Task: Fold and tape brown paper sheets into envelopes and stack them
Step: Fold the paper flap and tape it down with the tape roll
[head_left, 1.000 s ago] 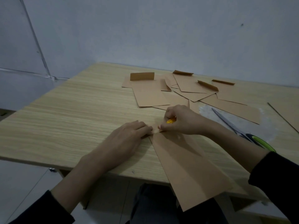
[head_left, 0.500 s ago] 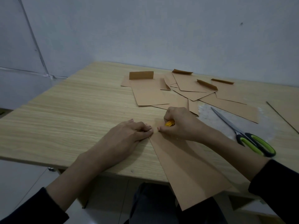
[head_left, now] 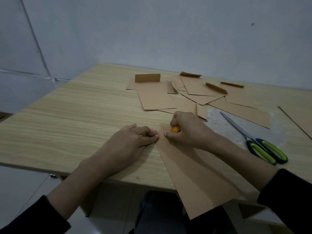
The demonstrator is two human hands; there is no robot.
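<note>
The right forearm drops lower, closer to the brown paper sheet. The scissors, half hidden behind it a second ago, now lie wholly in view on the counter, both green-and-black handles showing. The small orange thing gripped in the right hand sits a touch nearer the sheet.

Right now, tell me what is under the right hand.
The right hand rests on the long brown paper sheet, fingers curled round a small yellow object. The hand covers the sheet's far end and most of that object, so it cannot be identified.
</note>
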